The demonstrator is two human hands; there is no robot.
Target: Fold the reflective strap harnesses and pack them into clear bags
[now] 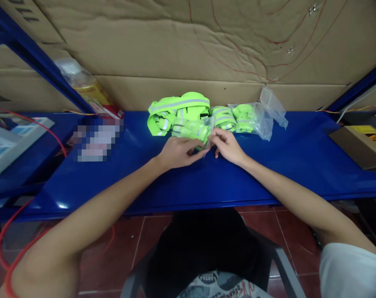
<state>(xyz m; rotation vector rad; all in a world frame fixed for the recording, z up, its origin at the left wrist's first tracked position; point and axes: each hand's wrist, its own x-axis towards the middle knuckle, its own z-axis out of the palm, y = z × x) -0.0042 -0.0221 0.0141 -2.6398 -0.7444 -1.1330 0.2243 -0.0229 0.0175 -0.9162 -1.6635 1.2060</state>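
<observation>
Both of my hands are on a clear plastic bag (192,127) with a folded neon-yellow reflective strap inside. My left hand (183,152) closes around the bag's lower side, thumb toward its edge. The fingers of my right hand (226,145) pinch the bag's right edge. Right behind the bag lies a loose pile of neon-yellow reflective straps (180,105) with silver stripes. Beyond my right hand are a rolled strap (222,118) and another bagged strap (245,118).
Empty-looking clear bags (273,109) lie against the cardboard wall (163,49). On the left, a yellow-labelled bottle (90,91) leans at the shelf post. An open cardboard box (358,147) stands right on the blue shelf (287,165). A red hose (8,244) hangs at lower left.
</observation>
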